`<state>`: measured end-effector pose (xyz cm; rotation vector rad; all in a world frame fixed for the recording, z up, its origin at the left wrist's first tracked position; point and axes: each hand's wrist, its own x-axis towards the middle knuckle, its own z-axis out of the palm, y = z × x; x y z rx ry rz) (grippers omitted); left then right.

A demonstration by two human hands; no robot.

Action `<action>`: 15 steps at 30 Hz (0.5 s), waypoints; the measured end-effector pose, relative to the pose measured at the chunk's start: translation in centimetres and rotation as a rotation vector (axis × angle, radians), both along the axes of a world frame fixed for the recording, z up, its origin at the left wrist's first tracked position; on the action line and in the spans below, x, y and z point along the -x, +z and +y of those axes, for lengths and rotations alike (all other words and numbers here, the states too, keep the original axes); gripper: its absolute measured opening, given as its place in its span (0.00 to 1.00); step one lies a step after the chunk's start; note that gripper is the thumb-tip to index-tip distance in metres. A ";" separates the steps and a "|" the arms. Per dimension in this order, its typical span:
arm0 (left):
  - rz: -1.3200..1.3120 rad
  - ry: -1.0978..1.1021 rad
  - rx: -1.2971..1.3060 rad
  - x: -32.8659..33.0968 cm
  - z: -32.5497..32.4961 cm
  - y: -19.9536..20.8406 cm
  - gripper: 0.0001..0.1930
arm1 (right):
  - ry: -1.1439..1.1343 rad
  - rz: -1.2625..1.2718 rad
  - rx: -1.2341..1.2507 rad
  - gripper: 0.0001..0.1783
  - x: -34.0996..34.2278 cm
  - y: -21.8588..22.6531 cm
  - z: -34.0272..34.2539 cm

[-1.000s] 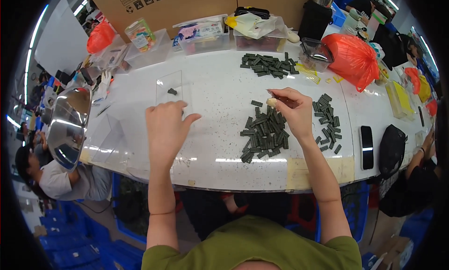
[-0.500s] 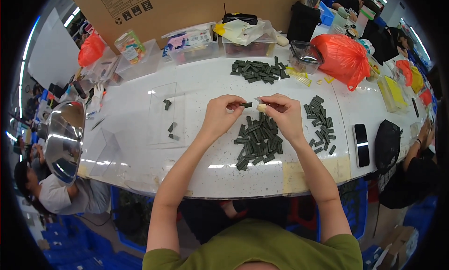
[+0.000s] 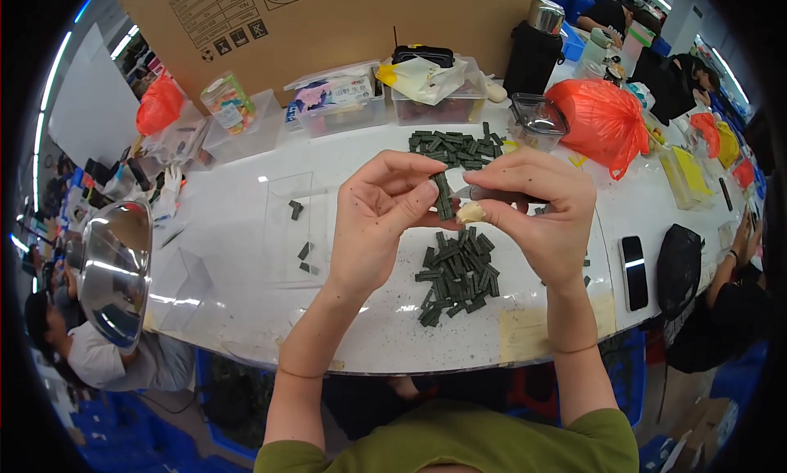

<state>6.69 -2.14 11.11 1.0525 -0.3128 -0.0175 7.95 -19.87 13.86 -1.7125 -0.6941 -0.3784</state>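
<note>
My left hand pinches a small dark ridged strip between thumb and forefinger, upright, raised above the white table. My right hand closes narrowly on a thin tool, its taped thumb tip touching the strip's lower end. Directly below lies a pile of dark strips. A second pile sits farther back. A clear tray with a few pieces lies to my left, a black phone to my right.

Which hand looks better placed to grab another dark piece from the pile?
Probably the right hand: the left hand pinches the dark piece, and the pile lies nearer the right.
</note>
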 end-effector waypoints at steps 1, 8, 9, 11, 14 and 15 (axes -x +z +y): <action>0.003 0.021 -0.029 0.0 0.1 0.0 0.13 | -0.021 -0.052 0.030 0.15 0.0 0.0 0.1; 0.041 -0.164 0.127 -0.6 0.4 0.0 0.14 | -0.115 -0.226 0.056 0.13 0.2 -0.7 0.4; 0.068 -0.155 0.134 -0.6 0.3 -0.2 0.15 | -0.128 -0.235 0.073 0.13 0.2 -0.7 0.4; 0.121 -0.138 0.150 -0.5 0.2 -0.3 0.15 | -0.154 -0.254 0.107 0.13 0.2 -0.6 0.6; 0.089 -0.154 0.124 -0.6 0.4 -0.5 0.16 | -0.156 -0.292 0.143 0.12 0.3 -0.7 0.5; 0.072 -0.162 0.111 -0.6 0.5 -0.5 0.16 | -0.156 -0.313 0.160 0.12 0.3 -0.7 0.4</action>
